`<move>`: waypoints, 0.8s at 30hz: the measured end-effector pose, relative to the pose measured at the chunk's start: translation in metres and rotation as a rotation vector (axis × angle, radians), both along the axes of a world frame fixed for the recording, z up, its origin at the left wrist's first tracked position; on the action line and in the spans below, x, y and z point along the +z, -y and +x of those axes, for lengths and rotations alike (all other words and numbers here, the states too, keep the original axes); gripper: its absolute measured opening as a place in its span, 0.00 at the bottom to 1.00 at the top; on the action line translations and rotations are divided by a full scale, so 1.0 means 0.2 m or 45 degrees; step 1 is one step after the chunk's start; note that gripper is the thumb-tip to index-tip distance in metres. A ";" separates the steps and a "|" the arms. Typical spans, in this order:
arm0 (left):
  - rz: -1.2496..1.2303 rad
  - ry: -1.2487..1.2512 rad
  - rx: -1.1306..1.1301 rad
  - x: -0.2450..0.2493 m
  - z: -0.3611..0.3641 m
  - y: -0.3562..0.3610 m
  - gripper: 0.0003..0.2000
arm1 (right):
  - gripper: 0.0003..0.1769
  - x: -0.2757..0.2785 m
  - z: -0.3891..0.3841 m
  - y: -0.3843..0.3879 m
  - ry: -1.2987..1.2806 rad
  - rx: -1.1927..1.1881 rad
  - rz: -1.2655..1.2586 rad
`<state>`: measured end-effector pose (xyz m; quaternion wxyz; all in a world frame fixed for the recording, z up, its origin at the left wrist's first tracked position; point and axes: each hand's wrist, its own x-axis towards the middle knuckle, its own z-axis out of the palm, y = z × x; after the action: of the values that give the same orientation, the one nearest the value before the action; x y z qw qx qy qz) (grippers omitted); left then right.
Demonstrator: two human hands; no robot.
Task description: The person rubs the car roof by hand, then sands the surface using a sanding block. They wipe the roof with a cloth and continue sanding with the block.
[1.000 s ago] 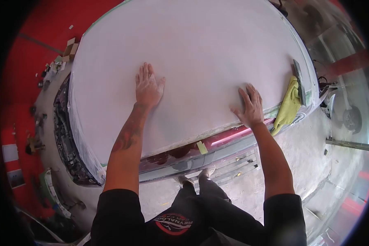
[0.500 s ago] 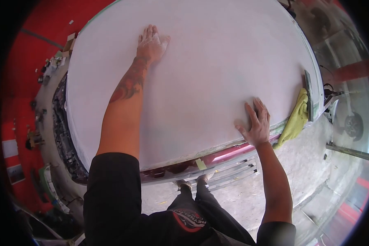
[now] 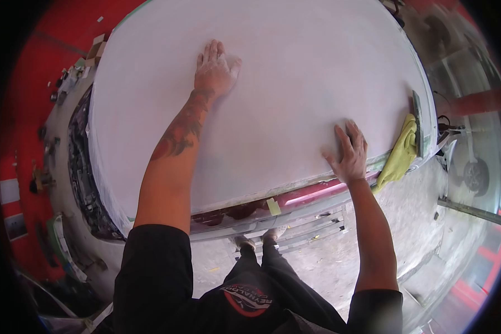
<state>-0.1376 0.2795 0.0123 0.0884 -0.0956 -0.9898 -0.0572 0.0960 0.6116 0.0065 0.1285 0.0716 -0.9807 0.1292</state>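
A broad, pale, dusty car panel (image 3: 273,117) fills the middle of the view. My left hand (image 3: 216,71) lies flat on it well away from me, fingers stretched out and white with dust. Nearer the panel's close edge, my right hand (image 3: 349,155) rests on the surface, its fingers spread and holding nothing. To the right of that hand, a yellow-green cloth (image 3: 398,157) drapes over the edge. Against the cloth stands a long, narrow dark bar (image 3: 417,122), whose kind I cannot make out.
Masking tape (image 3: 273,206) sticks to the dark red bodywork (image 3: 312,193) below the panel. Dark engine-bay parts (image 3: 83,178) show at the left. A cardboard box (image 3: 96,49) and loose items line the red wall. A metal bar (image 3: 476,211) crosses at the right.
My left hand has slid to the right and slightly toward me, still flat on the panel. My right hand stays at about the same place. The view has shifted a little.
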 end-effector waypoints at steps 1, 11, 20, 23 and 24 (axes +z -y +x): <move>-0.007 -0.022 -0.013 0.00 0.04 0.00 0.37 | 0.40 0.00 0.00 0.00 0.003 -0.013 0.001; 0.056 -0.046 -0.051 0.00 0.37 0.02 0.36 | 0.39 0.00 0.00 0.01 0.021 -0.024 -0.009; 0.052 -0.091 -0.107 -0.01 0.62 0.03 0.36 | 0.38 -0.01 0.00 0.00 -0.008 -0.032 -0.006; 0.070 -0.100 -0.104 0.00 0.69 0.03 0.36 | 0.38 -0.01 0.00 0.01 -0.013 -0.030 -0.014; 0.077 -0.107 -0.117 0.01 0.72 0.04 0.36 | 0.38 -0.01 0.00 0.01 -0.019 -0.031 -0.009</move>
<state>0.0056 0.2724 0.0137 0.1302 -0.1404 -0.9776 -0.0872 0.0962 0.6101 0.0043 0.1378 0.0601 -0.9800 0.1305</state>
